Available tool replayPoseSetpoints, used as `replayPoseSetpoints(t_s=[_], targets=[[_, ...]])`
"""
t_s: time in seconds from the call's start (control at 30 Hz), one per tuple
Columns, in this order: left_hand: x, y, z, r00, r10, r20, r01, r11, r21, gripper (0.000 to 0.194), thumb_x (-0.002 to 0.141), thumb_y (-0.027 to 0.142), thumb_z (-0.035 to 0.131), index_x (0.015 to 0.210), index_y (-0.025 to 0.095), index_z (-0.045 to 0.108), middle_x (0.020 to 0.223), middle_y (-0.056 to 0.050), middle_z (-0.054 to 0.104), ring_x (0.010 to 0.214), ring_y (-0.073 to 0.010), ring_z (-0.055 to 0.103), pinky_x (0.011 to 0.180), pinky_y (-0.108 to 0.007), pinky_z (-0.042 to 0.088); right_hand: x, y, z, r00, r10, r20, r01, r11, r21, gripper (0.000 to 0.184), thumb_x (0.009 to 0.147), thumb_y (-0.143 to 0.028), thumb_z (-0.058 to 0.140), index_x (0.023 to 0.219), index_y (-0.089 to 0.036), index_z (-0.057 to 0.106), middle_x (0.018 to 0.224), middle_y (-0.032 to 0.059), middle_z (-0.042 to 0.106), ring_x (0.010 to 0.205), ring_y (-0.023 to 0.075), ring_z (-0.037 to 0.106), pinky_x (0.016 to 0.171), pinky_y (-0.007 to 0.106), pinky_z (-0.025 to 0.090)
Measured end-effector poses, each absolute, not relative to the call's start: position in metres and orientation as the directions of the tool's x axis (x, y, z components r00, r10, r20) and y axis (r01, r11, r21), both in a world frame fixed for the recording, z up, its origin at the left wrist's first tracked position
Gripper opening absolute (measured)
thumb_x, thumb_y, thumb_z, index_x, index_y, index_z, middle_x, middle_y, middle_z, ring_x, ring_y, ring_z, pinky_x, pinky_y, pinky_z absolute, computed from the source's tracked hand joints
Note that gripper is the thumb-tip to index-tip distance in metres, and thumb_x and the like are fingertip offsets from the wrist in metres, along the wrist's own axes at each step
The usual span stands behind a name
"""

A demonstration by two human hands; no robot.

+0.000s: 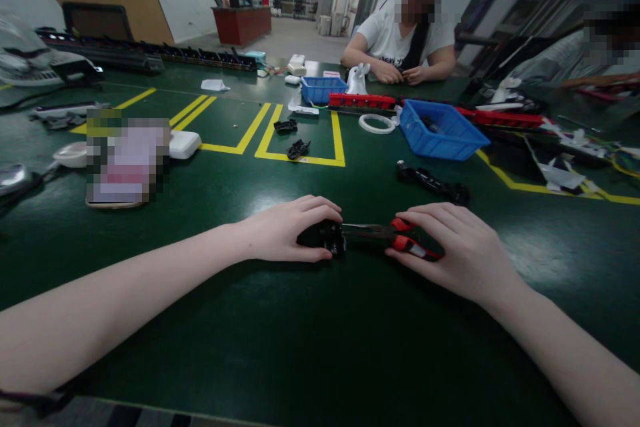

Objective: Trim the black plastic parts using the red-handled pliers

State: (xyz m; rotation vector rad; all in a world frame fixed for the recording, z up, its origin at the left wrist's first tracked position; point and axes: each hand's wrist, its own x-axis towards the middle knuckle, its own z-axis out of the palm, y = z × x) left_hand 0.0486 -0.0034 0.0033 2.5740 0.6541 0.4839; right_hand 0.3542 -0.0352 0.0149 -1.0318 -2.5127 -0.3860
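Observation:
My left hand [305, 230] is closed around a small black plastic part [336, 239], held low over the green table. Red-and-black handled pliers [370, 231] sit in my right hand [457, 243], their long jaws pointing left. The jaw tips meet the black part, though whether they grip it is too small to tell. Beyond my right hand lies a longer black jointed part [433, 183]. Farther back, two small black parts, one nearer [299, 149] and one behind it [285, 126], rest inside a yellow taped outline.
A blue bin [443, 130] with black pieces stands back right, beside a white tape ring [377, 123]. A smaller blue bin [324, 89] is behind. A phone [133, 163] and white case [184, 145] lie left. Across the table sits a person [400, 47] handling something small.

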Motion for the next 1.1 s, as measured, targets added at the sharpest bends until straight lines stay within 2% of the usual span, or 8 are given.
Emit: replayPoseSetpoints(t_s=[0.27,0.43,0.6,0.93,1.1], targets=[[0.048,-0.002,0.003,0.829,0.517,0.214,0.374,-0.797,0.475,0.046,0.089,0.035,0.064,0.129,0.019,0.049,0.141,-0.012,0.051,0.129,-0.0261,0.05,0.105,-0.045,0.046,0.351,-0.035,0.015,-0.67,0.584,0.458,0.715,0.674,0.185,0.038,0.084,-0.049,0.066,0.107,-0.019,0.062,0.102,0.0115,0.07,0.101,0.0311,0.063,0.093,0.05,0.041],[0.049,-0.002,0.002,0.835,0.501,0.229,0.361,-0.811,0.46,0.046,0.088,0.034,0.065,0.129,0.019,0.05,0.14,-0.012,0.053,0.13,-0.0265,0.05,0.107,-0.046,0.044,0.349,-0.036,0.013,-0.661,0.598,0.453,0.724,0.667,0.176,0.034,0.084,-0.049,0.065,0.106,-0.022,0.062,0.101,0.0094,0.071,0.1,0.0304,0.063,0.096,0.051,0.039],[0.049,-0.001,0.0,0.84,0.493,0.227,0.356,-0.816,0.456,0.047,0.089,0.034,0.065,0.13,0.018,0.05,0.141,-0.012,0.052,0.133,-0.0259,0.048,0.109,-0.045,0.042,0.347,-0.036,0.012,-0.676,0.576,0.46,0.708,0.681,0.188,0.033,0.084,-0.048,0.066,0.103,-0.021,0.062,0.098,0.0098,0.071,0.096,0.0294,0.064,0.096,0.051,0.04],[0.049,0.0,-0.003,0.832,0.509,0.221,0.346,-0.788,0.51,0.047,0.087,0.039,0.067,0.127,0.019,0.052,0.137,-0.012,0.054,0.128,-0.0262,0.051,0.105,-0.044,0.045,0.344,-0.037,0.013,-0.707,0.503,0.496,0.669,0.704,0.239,0.034,0.085,-0.045,0.067,0.101,-0.016,0.061,0.092,0.0093,0.071,0.086,0.0258,0.067,0.093,0.048,0.042],[0.049,0.0,-0.002,0.829,0.521,0.205,0.363,-0.779,0.511,0.047,0.088,0.042,0.067,0.126,0.019,0.052,0.136,-0.011,0.055,0.125,-0.0263,0.051,0.103,-0.043,0.046,0.344,-0.038,0.013,-0.72,0.493,0.489,0.655,0.715,0.243,0.032,0.086,-0.042,0.066,0.102,-0.014,0.061,0.092,0.0105,0.072,0.082,0.0244,0.066,0.082,0.043,0.047]])
